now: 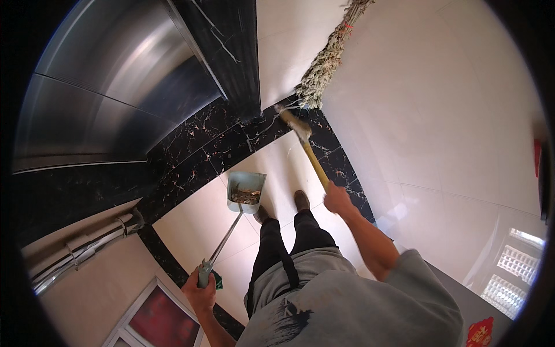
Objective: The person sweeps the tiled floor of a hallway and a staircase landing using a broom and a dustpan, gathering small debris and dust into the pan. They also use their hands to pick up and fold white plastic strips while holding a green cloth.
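Observation:
My left hand point(200, 289) grips the upright handle point(225, 238) of a grey-green dustpan point(247, 178), which rests on the pale tile floor by my feet. Brown debris point(245, 196) lies inside the pan. A small dark green item point(217, 281) shows beside my left fingers. In my right hand point(338, 198) is the yellowish handle point(316, 165) of a short broom. Its worn, slightly blurred head point(297, 126) touches or hovers over the black marble border point(269, 132) near the corner, just below a bundle of dried plant stalks point(323, 71).
Brushed-metal doors point(117, 73), possibly an elevator's, stand at the upper left beside a black stone frame point(225, 47). Shiny metal pipes point(82, 251) run along the left wall. A glossy tiled wall point(425, 130) rises on the right. A framed red panel point(162, 316) is at the lower left.

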Demonstrator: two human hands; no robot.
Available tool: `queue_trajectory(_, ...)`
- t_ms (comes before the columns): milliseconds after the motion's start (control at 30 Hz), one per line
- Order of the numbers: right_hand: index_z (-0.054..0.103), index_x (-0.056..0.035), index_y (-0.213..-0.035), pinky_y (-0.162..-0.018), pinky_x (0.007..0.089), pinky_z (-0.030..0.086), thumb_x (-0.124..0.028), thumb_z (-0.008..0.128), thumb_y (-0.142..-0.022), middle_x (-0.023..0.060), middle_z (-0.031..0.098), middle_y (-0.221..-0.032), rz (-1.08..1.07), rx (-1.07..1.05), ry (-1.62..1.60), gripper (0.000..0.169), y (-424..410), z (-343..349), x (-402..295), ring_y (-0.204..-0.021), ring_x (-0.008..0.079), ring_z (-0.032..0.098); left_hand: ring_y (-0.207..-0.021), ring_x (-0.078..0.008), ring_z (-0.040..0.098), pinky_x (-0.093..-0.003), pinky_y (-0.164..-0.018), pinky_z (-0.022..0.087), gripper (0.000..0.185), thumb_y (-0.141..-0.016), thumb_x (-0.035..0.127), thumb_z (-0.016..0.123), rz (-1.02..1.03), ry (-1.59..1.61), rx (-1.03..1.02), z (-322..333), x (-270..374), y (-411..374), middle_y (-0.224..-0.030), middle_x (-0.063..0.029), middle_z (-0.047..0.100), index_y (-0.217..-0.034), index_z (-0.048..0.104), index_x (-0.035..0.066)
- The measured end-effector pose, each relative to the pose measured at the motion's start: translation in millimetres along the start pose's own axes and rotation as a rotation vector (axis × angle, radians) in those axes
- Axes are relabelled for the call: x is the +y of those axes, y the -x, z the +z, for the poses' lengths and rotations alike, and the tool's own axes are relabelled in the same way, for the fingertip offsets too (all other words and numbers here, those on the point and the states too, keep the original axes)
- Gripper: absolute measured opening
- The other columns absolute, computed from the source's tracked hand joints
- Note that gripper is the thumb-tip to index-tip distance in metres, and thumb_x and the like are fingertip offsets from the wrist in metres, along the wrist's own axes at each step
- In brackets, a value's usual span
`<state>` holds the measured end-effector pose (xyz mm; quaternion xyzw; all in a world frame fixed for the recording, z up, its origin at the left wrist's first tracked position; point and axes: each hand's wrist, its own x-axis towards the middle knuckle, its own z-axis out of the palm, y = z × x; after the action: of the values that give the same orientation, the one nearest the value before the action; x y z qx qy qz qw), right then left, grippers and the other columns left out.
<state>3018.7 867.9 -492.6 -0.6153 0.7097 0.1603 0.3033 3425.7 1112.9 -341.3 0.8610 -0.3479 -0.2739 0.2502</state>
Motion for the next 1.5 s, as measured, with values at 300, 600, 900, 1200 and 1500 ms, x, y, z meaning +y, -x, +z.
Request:
queue_trajectory(300, 0.052, 0.0067, -0.123, -0.081, 0.0517, 0.056, -0.012, 0.054, -0.087, 0.033, 0.066, -0.102, -0.199, -0.077, 0.052, 0.04, -48.7, 42.0, -73.7, -0.092, 0.0465, 0.068, -0.076, -0.0161, 0.068, -0.0316, -0.072, 0.054, 0.037, -0.074, 0.008, 0.077, 0.044, 0.008, -0.015, -9.4, 3.0, 1.2, -0.087, -0.013, 0.073, -0.11, 0.071, -0.001)
queue_trajectory(600, 0.045, -0.0012, -0.137, -0.078, 0.0532, 0.055, -0.015, 0.054, -0.088, 0.0271, 0.069, -0.094, -0.26, -0.287, 0.096, 0.052, 56.4, 35.3, -20.3, -0.088, 0.0441, 0.068, -0.076, -0.0159, 0.069, -0.0306, -0.073, 0.054, 0.036, -0.075, 0.007, 0.076, 0.034, 0.002, -0.036, -8.9, -3.9, -3.4, -0.087, -0.0122, 0.073, -0.109, 0.072, 0.0)
queue_trajectory(900, 0.041, -0.0007, -0.138, -0.08, 0.0563, 0.054, -0.016, 0.055, -0.087, 0.0306, 0.068, -0.092, -0.161, -0.184, 0.024, 0.055, 111.0, 13.3, 20.6, -0.086, 0.0478, 0.067, -0.075, -0.0157, 0.068, -0.0303, -0.072, 0.054, 0.036, -0.075, 0.009, 0.077, 0.073, 0.017, -0.013, -15.9, -11.8, -5.9, -0.087, -0.0127, 0.073, -0.11, 0.072, 0.0)
queue_trajectory(1200, 0.05, 0.0031, -0.12, -0.085, 0.0527, 0.054, -0.015, 0.056, -0.084, 0.0341, 0.066, -0.099, -0.008, -0.208, -0.199, 0.041, 72.5, 101.9, 2.4, -0.094, 0.0502, 0.065, -0.072, -0.0151, 0.066, -0.0323, -0.067, 0.053, 0.039, -0.077, 0.013, 0.078, 0.157, -0.013, -0.077, -5.3, -24.8, -31.6, -0.085, -0.0132, 0.072, -0.113, 0.07, 0.0)
queue_trajectory(1500, 0.055, -0.0032, -0.12, -0.087, 0.0521, 0.051, -0.024, 0.063, -0.085, 0.0274, 0.069, -0.098, -0.136, -0.184, -0.278, 0.041, 130.0, 19.6, 2.8, -0.096, 0.0469, 0.065, -0.071, -0.0199, 0.069, -0.0323, -0.069, 0.054, 0.035, -0.075, 0.011, 0.078, 0.124, 0.001, -0.11, 0.6, -31.5, -63.5, -0.083, -0.0156, 0.072, -0.107, 0.071, -0.002)
